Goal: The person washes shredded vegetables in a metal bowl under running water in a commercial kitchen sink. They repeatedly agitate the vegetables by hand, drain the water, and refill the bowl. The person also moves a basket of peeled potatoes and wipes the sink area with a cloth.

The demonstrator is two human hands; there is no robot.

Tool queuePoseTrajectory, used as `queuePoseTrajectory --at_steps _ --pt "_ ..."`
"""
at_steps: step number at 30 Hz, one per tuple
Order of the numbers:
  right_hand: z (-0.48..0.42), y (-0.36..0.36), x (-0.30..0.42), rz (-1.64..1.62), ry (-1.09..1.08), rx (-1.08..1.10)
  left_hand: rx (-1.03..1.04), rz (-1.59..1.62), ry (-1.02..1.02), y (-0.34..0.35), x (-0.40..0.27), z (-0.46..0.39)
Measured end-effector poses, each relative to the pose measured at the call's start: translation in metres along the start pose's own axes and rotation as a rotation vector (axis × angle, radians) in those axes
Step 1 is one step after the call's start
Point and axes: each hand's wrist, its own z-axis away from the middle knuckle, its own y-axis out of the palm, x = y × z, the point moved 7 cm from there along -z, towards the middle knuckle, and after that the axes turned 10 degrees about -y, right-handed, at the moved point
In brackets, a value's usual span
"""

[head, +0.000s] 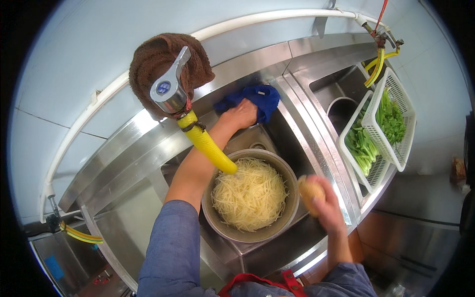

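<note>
My left hand (pixel 244 113) reaches past the pot to the back of the steel sink, its fingers curled into a blue cloth (pixel 268 102). In my right hand (pixel 328 208), right of the pot, is a tan, rounded object (pixel 311 193) that looks like a potato; both are slightly blurred. Between my arms a round metal pot (pixel 249 237) stands in the sink basin. Pale, thin vegetable shreds (pixel 248 196), like shredded potato, fill much of it. The end of a yellow hose (pixel 207 144) hangs over the pot's rim and my left forearm.
A lever tap (pixel 169 92) feeds the hose, and a brown towel (pixel 148 63) hangs behind it. At right, two white plastic baskets (pixel 402 148) (pixel 350 135) hold leafy greens. Beyond them is another basin (pixel 334 80) with a round container (pixel 339 113). A white pipe (pixel 274 16) follows the wall.
</note>
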Motion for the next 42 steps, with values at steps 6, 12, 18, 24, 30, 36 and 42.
queuePoseTrajectory --at_steps 6,12,18,24,30,36,42 --pt "-0.166 0.008 0.034 0.792 -0.590 -0.107 -0.576 -0.008 0.482 -0.020 0.012 0.042" --pt "-0.266 0.029 -0.006 1.342 -0.797 -0.123 -0.167 -0.171 0.180 0.002 0.104 0.103" --pt "-0.276 0.051 -0.021 1.363 -0.815 -0.042 -0.258 -0.143 -0.114 -0.067 0.144 0.237" --pt "-0.265 0.055 -0.010 1.425 -0.878 -0.075 -0.465 -0.182 -0.249 -0.063 0.236 0.337" --pt "-0.232 0.041 0.005 1.234 -0.979 -0.106 -0.593 -0.305 -0.272 -0.085 0.295 0.433" --pt "-0.177 0.030 0.011 1.207 -0.897 -0.160 -0.790 -0.201 -0.557 -0.100 0.370 0.561" --pt "-0.118 0.019 0.002 1.125 -0.599 -0.226 -0.735 -0.337 -1.064 -0.132 0.402 0.634"
